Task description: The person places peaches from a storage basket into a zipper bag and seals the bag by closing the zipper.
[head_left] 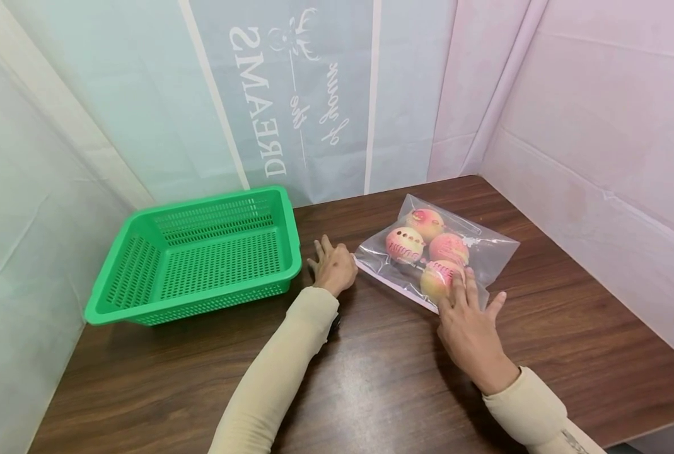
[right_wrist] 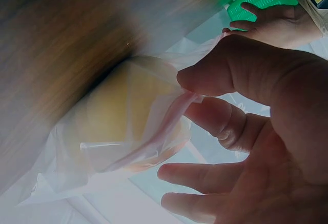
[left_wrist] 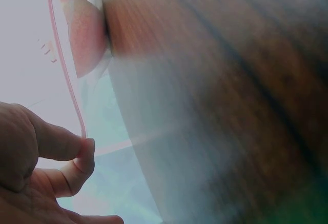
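A clear plastic zip bag [head_left: 484, 249] with a pink seal strip along its near edge lies on the table, holding several round pink-and-yellow peaches [head_left: 449, 248]. At the strip's left end, my left hand [head_left: 335, 267] pinches the bag's corner between thumb and finger, as the left wrist view shows. My right hand [head_left: 473, 331] is at the near right corner; in the right wrist view its thumb and index finger pinch the end of the pink strip [right_wrist: 169, 121], the other fingers spread. One yellow peach [right_wrist: 123, 101] shows through the plastic beside those fingers.
A green perforated plastic basket [head_left: 195, 293] stands on the left of the brown wooden table [head_left: 359, 391], close by the left hand. Pale cloth with printed lettering [head_left: 263, 101] hangs behind, and white sheeting [head_left: 609, 126] walls the right side.
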Available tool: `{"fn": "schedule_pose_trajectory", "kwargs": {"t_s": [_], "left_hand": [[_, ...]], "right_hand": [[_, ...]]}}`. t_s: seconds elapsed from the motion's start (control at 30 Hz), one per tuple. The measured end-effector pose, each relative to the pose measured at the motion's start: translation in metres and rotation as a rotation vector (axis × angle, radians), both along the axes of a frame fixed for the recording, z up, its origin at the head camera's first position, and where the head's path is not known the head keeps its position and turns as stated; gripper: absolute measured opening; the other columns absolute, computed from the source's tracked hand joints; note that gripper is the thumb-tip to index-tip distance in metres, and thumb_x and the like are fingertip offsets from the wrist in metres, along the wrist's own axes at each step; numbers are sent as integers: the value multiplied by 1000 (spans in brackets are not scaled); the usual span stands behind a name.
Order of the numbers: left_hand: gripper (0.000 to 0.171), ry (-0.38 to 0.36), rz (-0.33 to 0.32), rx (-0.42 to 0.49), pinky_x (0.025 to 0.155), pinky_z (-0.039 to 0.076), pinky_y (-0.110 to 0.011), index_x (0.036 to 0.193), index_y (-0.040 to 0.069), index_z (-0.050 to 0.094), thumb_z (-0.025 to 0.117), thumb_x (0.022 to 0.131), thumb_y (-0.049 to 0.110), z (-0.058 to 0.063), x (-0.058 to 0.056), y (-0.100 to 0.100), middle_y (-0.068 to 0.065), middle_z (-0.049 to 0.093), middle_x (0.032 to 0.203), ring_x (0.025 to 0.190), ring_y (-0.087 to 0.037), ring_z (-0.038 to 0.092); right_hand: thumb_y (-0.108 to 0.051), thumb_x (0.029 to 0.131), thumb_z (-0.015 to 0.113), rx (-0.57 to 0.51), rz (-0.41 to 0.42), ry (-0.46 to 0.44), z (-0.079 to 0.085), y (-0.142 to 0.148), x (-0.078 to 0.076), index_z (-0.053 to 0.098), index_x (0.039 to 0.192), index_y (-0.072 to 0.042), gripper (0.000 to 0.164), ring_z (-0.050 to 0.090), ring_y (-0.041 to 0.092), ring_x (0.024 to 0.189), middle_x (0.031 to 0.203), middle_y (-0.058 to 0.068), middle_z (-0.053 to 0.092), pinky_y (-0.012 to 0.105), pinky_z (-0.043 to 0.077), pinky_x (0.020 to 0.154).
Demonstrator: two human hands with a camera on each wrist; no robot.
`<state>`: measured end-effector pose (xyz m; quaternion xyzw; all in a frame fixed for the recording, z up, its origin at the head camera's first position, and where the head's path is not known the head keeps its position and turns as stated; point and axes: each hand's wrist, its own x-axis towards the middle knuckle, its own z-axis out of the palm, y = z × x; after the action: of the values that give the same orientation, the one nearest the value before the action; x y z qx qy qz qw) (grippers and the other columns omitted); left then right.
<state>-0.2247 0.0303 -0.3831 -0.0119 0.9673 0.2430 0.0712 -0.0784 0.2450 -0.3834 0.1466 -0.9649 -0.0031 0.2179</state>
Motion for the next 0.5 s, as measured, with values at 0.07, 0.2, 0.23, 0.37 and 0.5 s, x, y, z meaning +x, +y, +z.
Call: {"fn": "schedule_pose_trajectory", "kwargs": {"t_s": [0.07, 0.2, 0.23, 0.37, 0.5], "left_hand": [[32, 1, -2, 2, 113, 14, -69, 118, 3, 67, 45, 106, 23, 0, 1, 0, -24, 13, 162, 150, -44, 4], [32, 2, -3, 1, 113, 14, -69, 118, 3, 67, 44, 106, 23, 0, 1, -1, -24, 12, 162, 150, -44, 4], [32, 4, -2, 1, 113, 14, -69, 117, 3, 67, 44, 106, 23, 0, 1, -1, -24, 12, 162, 150, -44, 4], [32, 10, 3, -2, 113, 15, -69, 117, 4, 67, 45, 105, 24, 0, 0, 0, -24, 13, 162, 150, -44, 4], [32, 8, 11, -8, 113, 15, -68, 119, 4, 66, 46, 105, 24, 0, -1, 0, -24, 13, 163, 151, -43, 4]], "right_hand": [[-3, 66, 78, -2, 2, -2, 0, 1, 1, 57, 81, 6, 28, 37, 55, 133, 135, 39, 48, 88, 27, 81], [-3, 65, 78, -8, 5, -3, 0, 2, 3, 57, 83, 5, 28, 37, 55, 133, 134, 39, 49, 89, 27, 80], [-3, 65, 78, -9, 5, -1, 0, 3, 3, 58, 84, 5, 28, 37, 56, 133, 133, 38, 49, 89, 27, 80], [-3, 63, 78, -9, 4, 10, -1, 5, 4, 60, 87, 5, 30, 37, 56, 132, 132, 37, 50, 89, 27, 80], [-4, 62, 78, -6, 1, 21, -2, 7, 6, 60, 85, 5, 30, 38, 56, 132, 130, 37, 51, 88, 28, 80]]}}
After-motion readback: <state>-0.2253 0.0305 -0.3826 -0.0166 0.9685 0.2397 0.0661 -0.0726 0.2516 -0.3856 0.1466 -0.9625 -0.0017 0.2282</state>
